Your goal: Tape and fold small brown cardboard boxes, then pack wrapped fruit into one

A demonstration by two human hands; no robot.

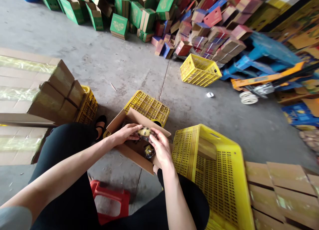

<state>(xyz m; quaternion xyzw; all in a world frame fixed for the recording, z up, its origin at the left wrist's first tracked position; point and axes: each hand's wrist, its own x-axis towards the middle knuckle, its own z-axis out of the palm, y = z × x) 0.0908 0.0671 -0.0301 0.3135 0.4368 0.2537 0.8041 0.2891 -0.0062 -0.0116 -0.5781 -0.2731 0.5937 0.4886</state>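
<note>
An open cardboard box [136, 157] stands between my legs with its flaps folded out. Over it, both hands hold a rounded yellow-and-black item in shiny clear wrapping [145, 133]; its exact kind is unclear. My left hand [127, 133] grips it from the left with the fingers along its top. On the other side, my right hand [161, 145] has thumb and fingers closed around its right end. A second wrapped item [149, 151], similar in look, lies lower down in the box beside my right wrist. The rest of the box's inside is mostly hidden by my hands.
An upturned yellow crate [152, 105] lies under and behind the box. A large yellow crate [219, 176] stands at my right, by stacked cartons [284, 190]. Taped cartons [57, 90] rise at left. Beyond are a red stool [126, 200], another yellow crate [199, 70] and an orange pallet jack [269, 78].
</note>
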